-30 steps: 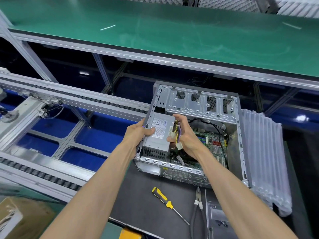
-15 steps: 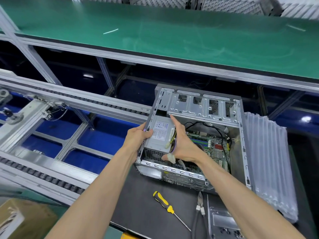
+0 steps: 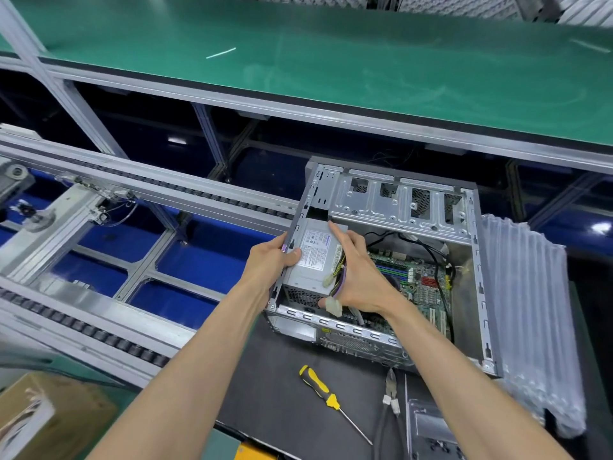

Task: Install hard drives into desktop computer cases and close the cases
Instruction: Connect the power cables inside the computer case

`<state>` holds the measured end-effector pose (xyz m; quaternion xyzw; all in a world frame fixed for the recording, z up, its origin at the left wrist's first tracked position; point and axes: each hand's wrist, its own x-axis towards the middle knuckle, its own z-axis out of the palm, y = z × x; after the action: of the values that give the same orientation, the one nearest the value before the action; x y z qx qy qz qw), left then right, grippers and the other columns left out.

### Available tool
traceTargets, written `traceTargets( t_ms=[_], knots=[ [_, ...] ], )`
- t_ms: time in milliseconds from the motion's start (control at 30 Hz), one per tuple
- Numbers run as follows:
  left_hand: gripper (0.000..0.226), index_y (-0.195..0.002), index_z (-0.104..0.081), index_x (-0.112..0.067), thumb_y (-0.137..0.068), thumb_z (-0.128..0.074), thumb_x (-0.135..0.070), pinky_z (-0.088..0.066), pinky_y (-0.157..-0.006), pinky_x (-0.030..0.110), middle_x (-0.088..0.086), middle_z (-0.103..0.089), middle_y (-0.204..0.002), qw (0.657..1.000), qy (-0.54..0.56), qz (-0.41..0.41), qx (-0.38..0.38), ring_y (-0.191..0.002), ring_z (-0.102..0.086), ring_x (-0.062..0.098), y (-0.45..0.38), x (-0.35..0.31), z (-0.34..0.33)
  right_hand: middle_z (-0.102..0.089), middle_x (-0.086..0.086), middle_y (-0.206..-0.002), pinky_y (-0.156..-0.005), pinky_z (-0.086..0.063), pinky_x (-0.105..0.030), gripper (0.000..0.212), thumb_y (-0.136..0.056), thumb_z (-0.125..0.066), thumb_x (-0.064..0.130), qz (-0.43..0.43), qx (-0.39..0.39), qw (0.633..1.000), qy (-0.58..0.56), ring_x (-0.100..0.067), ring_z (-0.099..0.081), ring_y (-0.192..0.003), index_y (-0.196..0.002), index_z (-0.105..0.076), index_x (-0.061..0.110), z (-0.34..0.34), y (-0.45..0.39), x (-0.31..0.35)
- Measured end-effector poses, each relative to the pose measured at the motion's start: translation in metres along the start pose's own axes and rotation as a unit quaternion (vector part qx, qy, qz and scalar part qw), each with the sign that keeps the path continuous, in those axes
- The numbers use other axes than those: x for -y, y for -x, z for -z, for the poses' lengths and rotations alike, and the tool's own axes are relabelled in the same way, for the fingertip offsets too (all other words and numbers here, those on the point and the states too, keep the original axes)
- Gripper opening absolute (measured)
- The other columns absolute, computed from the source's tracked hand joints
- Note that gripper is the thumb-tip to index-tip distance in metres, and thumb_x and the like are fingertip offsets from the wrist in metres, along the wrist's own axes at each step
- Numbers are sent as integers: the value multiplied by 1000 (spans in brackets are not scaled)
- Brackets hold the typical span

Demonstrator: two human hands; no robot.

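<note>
In the head view, you had the case (image 3: 391, 260) lying open on the dark mat (image 3: 275, 386), side panel off, with the power supply (image 3: 311, 257) seated in its left rear corner and the drive cage (image 3: 394, 202) spanning the far edge. No hard drive showed anywhere, so the step in hand looked like clearing the cabling off the power supply before a drive could go in. To do that well, you needed to steady the case wall, gather the cables (image 3: 338, 277) toward the board (image 3: 414, 280) and keep the white connector (image 3: 332, 307) from snagging on the near rail. Your left hand (image 3: 268, 260) was curled over the left wall of the case, thumb pressed on the power supply's label, fingers wrapped outside the wall. Your right hand (image 3: 361, 277) lay mostly spread across the power supply's right edge, index finger straight and pointing to its far corner, while the cable bundle passed under the palm; whether the lower fingers pinched the cables I could not tell. The screwdriver (image 3: 326, 395) and cutters (image 3: 391, 396) lay untouched on the mat, near you, and the air-cushion wrap (image 3: 530, 327) sat just beside the case's right wall.
</note>
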<state>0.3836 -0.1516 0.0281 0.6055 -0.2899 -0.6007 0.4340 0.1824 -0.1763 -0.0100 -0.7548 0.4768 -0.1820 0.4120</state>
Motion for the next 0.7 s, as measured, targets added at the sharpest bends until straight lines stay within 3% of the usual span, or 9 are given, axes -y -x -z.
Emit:
traceTargets(
  t_ms=[100, 300, 433, 567, 700],
  knots=[
    [34, -118, -69, -30, -93, -68, -6, -62, -72, 32, -1, -79, -100, 1000, -3, 0, -4, -87, -76, 18, 0, 1, -1, -4, 16, -153, -67, -44, 0, 132, -61, -90, 16, -8, -3, 1000, -4, -13, -42, -101, -153, -1, 52, 1, 1, 3],
    [33, -120, -69, -29, -92, -69, -11, -61, -76, 32, -3, -79, -100, 1000, 3, -12, -2, -88, -76, 17, 2, 3, 0, -1, 12, -158, -70, -34, 9, 132, -62, -89, 6, -8, -8, 999, -32, -1, -21, -129, -155, -7, 49, 4, 4, 4],
    [33, -119, -70, -27, -92, -68, -9, -61, -67, 29, -2, -79, -98, 1000, 8, -11, 3, -86, -76, 18, 2, 4, 0, 0, 13, -158, -70, -32, 10, 132, -61, -89, 5, -6, 0, 1000, -29, 0, -23, -125, -155, -7, 49, 3, 7, 4],
    [35, -120, -69, -29, -92, -67, -7, -61, -68, 31, 0, -79, -100, 1000, 8, -5, 0, -88, -76, 20, 0, 5, 2, -1, 19, -154, -69, -37, 6, 131, -61, -89, 8, -8, -1, 1000, -24, 5, -30, -112, -154, -8, 51, 1, 6, 4],
    [30, -120, -69, -26, -94, -67, -10, -61, -70, 32, 0, -79, -98, 1000, -5, -6, -2, -87, -77, 20, 0, 5, 1, -1, 13, -156, -72, -33, 9, 131, -62, -90, 6, -8, 2, 999, -34, 0, -27, -122, -156, -8, 47, 1, 3, 2]
  ],
)
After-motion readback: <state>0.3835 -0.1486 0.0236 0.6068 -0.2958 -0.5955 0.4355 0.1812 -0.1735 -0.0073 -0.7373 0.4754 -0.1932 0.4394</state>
